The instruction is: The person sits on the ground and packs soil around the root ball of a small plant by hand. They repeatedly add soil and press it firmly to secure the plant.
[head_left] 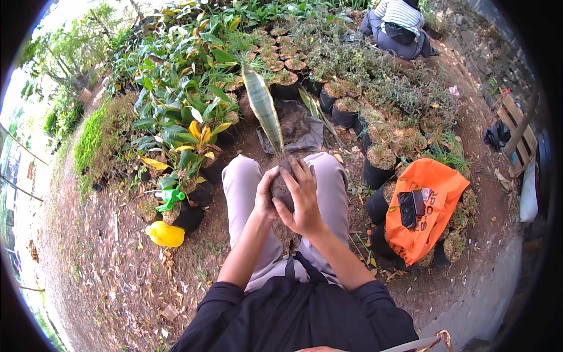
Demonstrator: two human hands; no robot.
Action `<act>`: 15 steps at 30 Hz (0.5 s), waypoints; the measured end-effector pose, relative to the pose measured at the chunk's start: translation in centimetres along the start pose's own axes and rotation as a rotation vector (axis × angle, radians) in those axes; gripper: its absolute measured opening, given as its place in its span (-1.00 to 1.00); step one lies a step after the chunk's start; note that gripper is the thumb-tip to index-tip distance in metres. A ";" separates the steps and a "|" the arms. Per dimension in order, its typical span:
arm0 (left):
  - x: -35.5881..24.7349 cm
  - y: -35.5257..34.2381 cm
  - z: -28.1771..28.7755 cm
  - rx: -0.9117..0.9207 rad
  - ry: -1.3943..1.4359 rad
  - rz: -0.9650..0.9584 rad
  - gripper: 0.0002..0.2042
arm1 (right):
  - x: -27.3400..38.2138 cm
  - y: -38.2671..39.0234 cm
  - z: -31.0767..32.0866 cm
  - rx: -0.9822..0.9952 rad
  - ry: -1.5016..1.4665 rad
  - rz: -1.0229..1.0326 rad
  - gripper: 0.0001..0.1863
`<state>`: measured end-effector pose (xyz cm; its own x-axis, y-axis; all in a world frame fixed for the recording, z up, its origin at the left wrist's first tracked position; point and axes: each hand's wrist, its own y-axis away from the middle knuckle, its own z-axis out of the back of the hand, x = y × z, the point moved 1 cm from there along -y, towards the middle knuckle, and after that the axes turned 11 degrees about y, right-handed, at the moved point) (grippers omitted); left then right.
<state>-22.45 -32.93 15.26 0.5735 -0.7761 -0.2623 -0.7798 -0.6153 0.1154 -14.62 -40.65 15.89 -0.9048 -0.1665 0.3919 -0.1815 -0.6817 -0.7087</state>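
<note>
Cupping soil ball [282,190] (variegated leaf [263,108] atop): left hand [267,192], right hand [301,202]

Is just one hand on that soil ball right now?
No, the left hand and the right hand both cup the soil ball at the base of the yellow-edged leaf.

And here's me: dark top [293,317] with sleeves [221,294] ending around mid-arm, pale mauve-grey trousers [332,214], a narrow black strap [290,267] dangling at my waist, and, look, bare fingers [299,176] smudged dark!
</note>
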 end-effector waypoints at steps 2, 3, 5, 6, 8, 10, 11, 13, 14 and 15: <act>0.0 -0.1 0.4 -0.050 -0.050 0.007 -0.68 | -0.4 0.1 0.1 0.033 -0.046 -0.025 -0.33; -0.2 -0.3 0.6 -0.063 -0.062 0.025 -0.67 | -0.5 0.0 0.2 0.058 -0.083 -0.054 -0.32; -0.1 -0.6 0.7 -0.177 -0.179 -0.106 -0.65 | -1.1 0.0 0.2 0.088 -0.112 -0.082 -0.22; -0.1 -0.7 0.6 -0.231 -0.236 -0.169 -0.64 | -1.2 0.1 0.3 0.082 -0.189 -0.125 -0.19; -0.3 -0.4 0.2 -0.169 -0.252 -0.188 -0.49 | -1.2 0.3 0.4 0.070 -0.344 -0.210 -0.11; -0.9 0.5 -1.6 -0.047 -0.220 -0.170 -0.36 | -1.6 0.6 0.2 0.040 -0.400 -0.330 -0.05; -1.2 0.5 -1.0 0.102 -0.320 -0.158 -0.30 | -1.5 0.7 0.2 0.007 -0.512 -0.424 -0.07; -1.4 0.3 -0.3 0.061 -0.345 -0.186 -0.30 | -1.4 0.5 -0.1 -0.103 -0.706 -0.507 -0.12; -1.4 0.1 0.0 0.041 -0.356 -0.198 -0.30 | -1.2 0.3 -0.2 -0.095 -0.743 -0.515 -0.11; -1.0 -0.4 0.2 0.011 -0.275 -0.230 -0.31 | -1.1 0.3 -0.2 -0.089 -0.777 -0.531 -0.11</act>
<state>-22.72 -31.86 15.31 0.6466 -0.5503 -0.5283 -0.6417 -0.7668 0.0133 -13.72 -40.54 15.14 -0.1912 -0.2998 0.9346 -0.5535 -0.7535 -0.3549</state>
